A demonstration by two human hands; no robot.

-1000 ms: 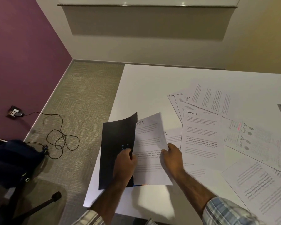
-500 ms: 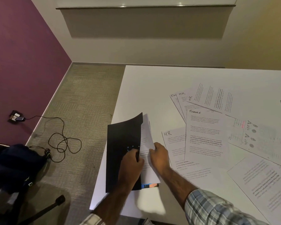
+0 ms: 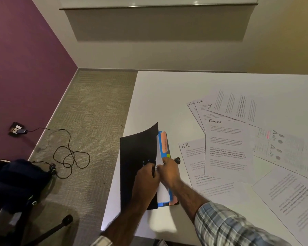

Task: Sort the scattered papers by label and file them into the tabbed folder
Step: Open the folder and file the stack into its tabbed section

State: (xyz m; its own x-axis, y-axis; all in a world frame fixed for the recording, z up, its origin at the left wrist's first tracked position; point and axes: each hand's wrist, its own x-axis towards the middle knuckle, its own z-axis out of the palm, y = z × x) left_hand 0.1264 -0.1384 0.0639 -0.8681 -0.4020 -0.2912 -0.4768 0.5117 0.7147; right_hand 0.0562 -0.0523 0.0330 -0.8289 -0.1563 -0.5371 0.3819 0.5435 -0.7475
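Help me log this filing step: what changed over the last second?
The right hand swung the white sheet leftward, in behind the black cover. Blue dividers now show beside it, and the HR sheet lies uncovered. The left hand still holds the cover raised. The other papers stayed put.

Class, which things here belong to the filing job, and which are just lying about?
Job: folder, sheet held in it, FINANCE page, HR page, left hand, right hand.
Lying about: cable, bag, floor socket.
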